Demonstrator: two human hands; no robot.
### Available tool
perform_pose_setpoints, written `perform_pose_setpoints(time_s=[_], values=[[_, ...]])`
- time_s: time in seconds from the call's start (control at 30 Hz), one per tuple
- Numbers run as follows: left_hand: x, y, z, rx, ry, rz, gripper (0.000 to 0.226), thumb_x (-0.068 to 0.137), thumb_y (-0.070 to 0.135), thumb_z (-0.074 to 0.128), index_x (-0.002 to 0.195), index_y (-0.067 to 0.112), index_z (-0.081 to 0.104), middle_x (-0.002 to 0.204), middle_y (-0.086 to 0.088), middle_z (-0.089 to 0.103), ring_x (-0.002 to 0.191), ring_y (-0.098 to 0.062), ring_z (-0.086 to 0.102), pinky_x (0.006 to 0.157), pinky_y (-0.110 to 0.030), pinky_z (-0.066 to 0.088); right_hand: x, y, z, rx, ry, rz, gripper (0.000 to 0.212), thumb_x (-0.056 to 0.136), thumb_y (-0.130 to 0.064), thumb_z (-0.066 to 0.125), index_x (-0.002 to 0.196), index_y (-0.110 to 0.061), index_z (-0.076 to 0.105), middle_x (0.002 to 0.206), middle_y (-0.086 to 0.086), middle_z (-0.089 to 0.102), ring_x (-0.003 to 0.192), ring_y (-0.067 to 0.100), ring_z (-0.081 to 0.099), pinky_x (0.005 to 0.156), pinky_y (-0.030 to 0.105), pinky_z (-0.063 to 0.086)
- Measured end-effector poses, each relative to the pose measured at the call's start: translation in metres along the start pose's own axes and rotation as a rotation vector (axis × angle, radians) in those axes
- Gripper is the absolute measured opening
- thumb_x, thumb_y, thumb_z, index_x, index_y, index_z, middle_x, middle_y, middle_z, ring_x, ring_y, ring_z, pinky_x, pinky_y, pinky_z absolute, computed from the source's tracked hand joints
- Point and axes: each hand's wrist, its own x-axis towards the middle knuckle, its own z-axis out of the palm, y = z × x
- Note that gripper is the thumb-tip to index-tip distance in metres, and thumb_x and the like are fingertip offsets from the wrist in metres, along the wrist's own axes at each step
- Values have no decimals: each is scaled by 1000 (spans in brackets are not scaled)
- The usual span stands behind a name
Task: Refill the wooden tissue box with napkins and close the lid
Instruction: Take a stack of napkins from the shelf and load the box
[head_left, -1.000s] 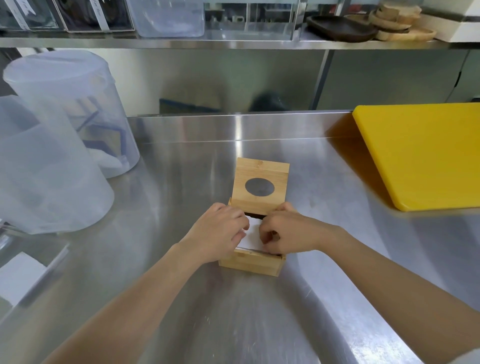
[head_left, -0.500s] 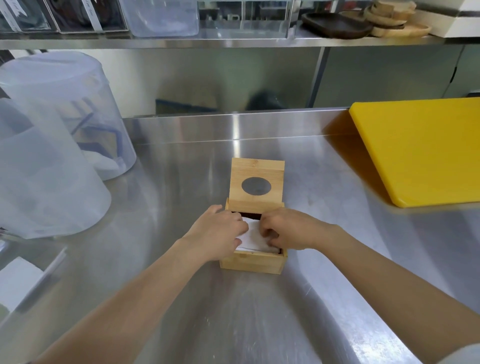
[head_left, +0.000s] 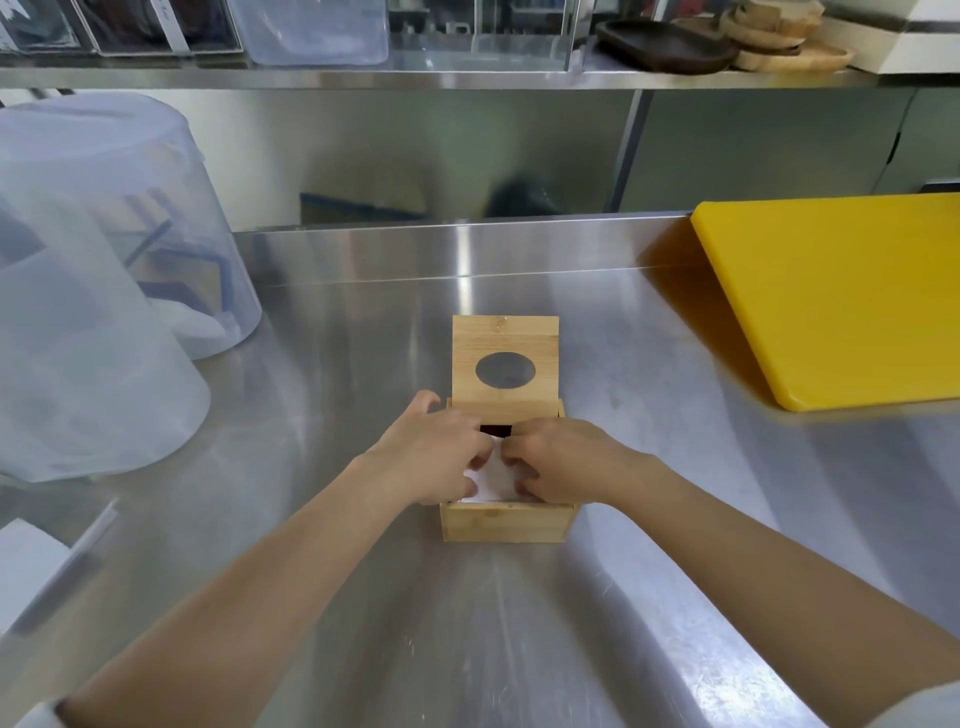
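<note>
Pressing white napkins (head_left: 491, 475) into the wooden tissue box (head_left: 506, 522) at the middle of the steel counter (head_left: 363, 322), we keep both palms down. Our left hand (head_left: 434, 452) and right hand (head_left: 563, 460) curl their fingers onto the soft stack, pinching its paper edges. The smooth bamboo lid (head_left: 505, 364), cut with an oval hole, stands upright behind. A yellow cutting board (head_left: 841, 296) lies right; frosted plastic containers (head_left: 104, 291) stand left.
</note>
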Motion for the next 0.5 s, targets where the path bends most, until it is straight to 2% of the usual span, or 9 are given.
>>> perform_pose_setpoints(time_s=[0.07,0.13,0.2,0.27,0.33,0.4,0.5], values=[[2,0,1,6,-52,4,16,79,31,58,93,22,59,90,8,53,92,-14,53,106,-39,16,3,-1,3,-35,-11,11,23,86,-20,52,106,-12,60,112,5,59,99,28,57,62,32,39],[5,1,1,9,-81,6,13,77,29,59,89,24,59,91,8,58,89,-14,55,107,-38,20,7,-3,2,-51,-33,36,19,86,-17,53,102,-11,60,110,6,60,97,28,58,62,33,39],[8,1,-2,21,-90,11,6,75,28,59,79,24,57,87,7,63,79,-15,55,102,-36,27,10,-6,1,-65,-54,51,16,85,-13,52,99,-10,60,107,6,62,88,26,58,61,33,41],[9,1,-7,104,-63,39,4,74,25,58,75,22,58,79,7,65,70,-16,52,91,-33,30,9,-7,-2,-93,-43,43,17,85,-13,51,98,-9,61,105,7,63,81,25,55,61,33,42],[8,2,-11,185,-35,66,8,74,21,57,79,22,62,79,5,65,69,-17,52,79,-30,28,6,-5,-6,-163,-8,-8,17,86,-14,49,97,-9,62,103,8,63,84,27,55,67,34,44],[6,4,-11,192,-32,63,8,75,19,56,81,20,61,82,4,64,67,-17,47,73,-28,27,3,-4,-8,-229,-1,-50,14,86,-15,48,91,-12,61,102,8,64,81,26,51,79,34,46],[7,6,-7,106,-101,32,11,77,17,57,88,20,59,91,2,61,72,-18,46,74,-28,28,4,-4,-3,-318,-30,-58,16,87,-14,46,92,-14,62,92,3,63,87,24,56,85,27,33]])
